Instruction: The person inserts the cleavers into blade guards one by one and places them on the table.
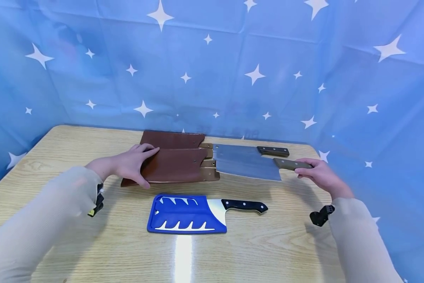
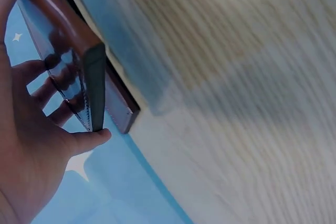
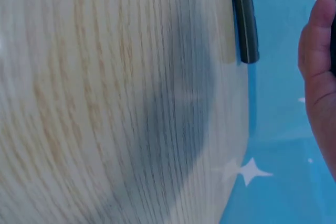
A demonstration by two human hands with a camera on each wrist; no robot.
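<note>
My left hand (image 1: 130,163) grips a brown leather cleaver sheath (image 1: 173,165) by its closed end, thumb at the near edge and fingers across the far edge. In the left wrist view the sheath (image 2: 68,61) is raised and tilted. My right hand (image 1: 319,173) holds the wooden handle (image 1: 286,163) of a cleaver, whose broad steel blade (image 1: 247,163) points left. The blade's front edge is right at the snap straps (image 1: 209,169) of the sheath's mouth. Only the edge of my right hand (image 3: 320,61) shows in the right wrist view.
Behind lies a second brown sheath (image 1: 173,138), with a dark knife handle (image 1: 273,151) to its right. Nearer me, a black-handled cleaver (image 1: 245,205) rests in a blue plastic guard (image 1: 183,216). The wooden table (image 1: 268,251) meets a blue starry cloth (image 1: 233,78).
</note>
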